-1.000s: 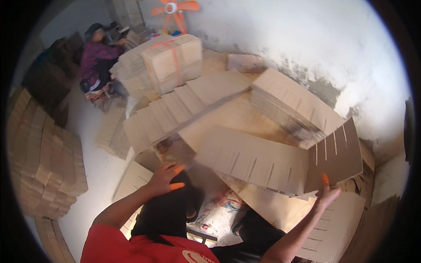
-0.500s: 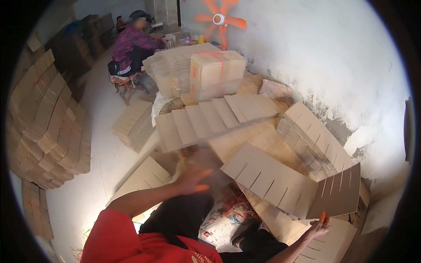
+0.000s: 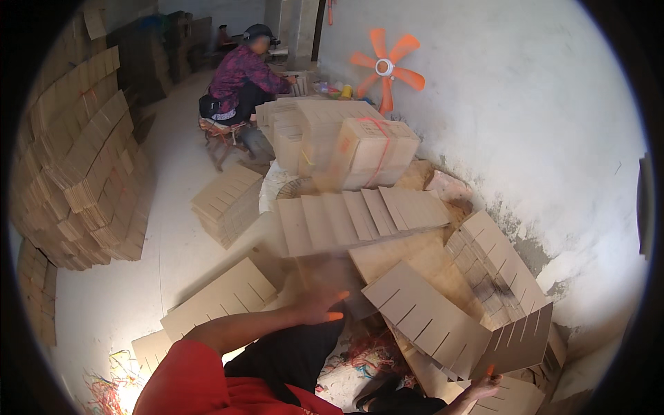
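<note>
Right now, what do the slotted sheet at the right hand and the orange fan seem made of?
Slotted sheet: probably cardboard, matte brown, thin, with straight cut slits.
Orange fan: likely plastic, smooth, evenly coloured blades around a white hub; painted metal possible.

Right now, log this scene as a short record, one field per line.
Left hand: no object seen in it, near the left leg
Right hand: at the dark sheet's lower edge; grip unclear
Beside dark sheet: pale sheet, slotted
Beyond: overlapping row of cardboard
Behind row: bundle with red strap
Far left: tall cardboard stacks
Floor near feet: tangled strings
Background: seated co-worker; orange fan at right
</note>
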The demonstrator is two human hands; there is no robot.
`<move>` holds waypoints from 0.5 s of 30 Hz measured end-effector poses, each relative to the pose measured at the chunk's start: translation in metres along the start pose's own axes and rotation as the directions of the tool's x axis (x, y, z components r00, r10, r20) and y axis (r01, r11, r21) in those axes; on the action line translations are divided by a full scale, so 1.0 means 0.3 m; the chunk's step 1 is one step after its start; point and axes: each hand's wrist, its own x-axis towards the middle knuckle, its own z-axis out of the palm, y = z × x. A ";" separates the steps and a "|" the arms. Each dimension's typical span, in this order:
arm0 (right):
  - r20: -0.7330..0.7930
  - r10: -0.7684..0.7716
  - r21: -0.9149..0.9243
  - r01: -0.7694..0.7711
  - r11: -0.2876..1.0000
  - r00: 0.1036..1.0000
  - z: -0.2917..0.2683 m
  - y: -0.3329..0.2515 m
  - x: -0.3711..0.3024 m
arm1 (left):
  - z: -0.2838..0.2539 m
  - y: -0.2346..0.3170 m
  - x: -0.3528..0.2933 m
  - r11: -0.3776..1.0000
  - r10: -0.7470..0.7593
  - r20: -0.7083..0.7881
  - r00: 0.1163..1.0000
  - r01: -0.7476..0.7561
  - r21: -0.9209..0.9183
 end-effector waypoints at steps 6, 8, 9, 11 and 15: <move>-0.007 -0.083 0.042 0.084 0.996 0.996 0.004 -0.082 -0.047 | -0.013 -0.009 -0.024 0.999 -0.026 0.011 1.000 0.026 -0.038; 0.042 -0.017 -0.015 0.018 1.000 0.999 0.007 -0.055 -0.045 | -0.006 -0.016 -0.024 0.999 -0.010 -0.023 1.000 0.010 -0.034; 0.005 -0.020 0.018 0.020 1.000 1.000 0.006 -0.042 -0.049 | -0.013 -0.008 -0.016 0.998 -0.035 0.011 0.999 0.035 -0.044; -0.071 -0.022 0.083 0.028 0.996 0.997 0.009 -0.015 -0.051 | -0.025 0.014 -0.002 0.994 -0.078 0.080 0.994 0.083 -0.065; -0.017 -0.062 -0.054 0.061 0.997 0.998 -0.015 -0.114 -0.080 | -0.039 0.011 -0.022 0.993 -0.107 0.088 0.990 0.112 -0.045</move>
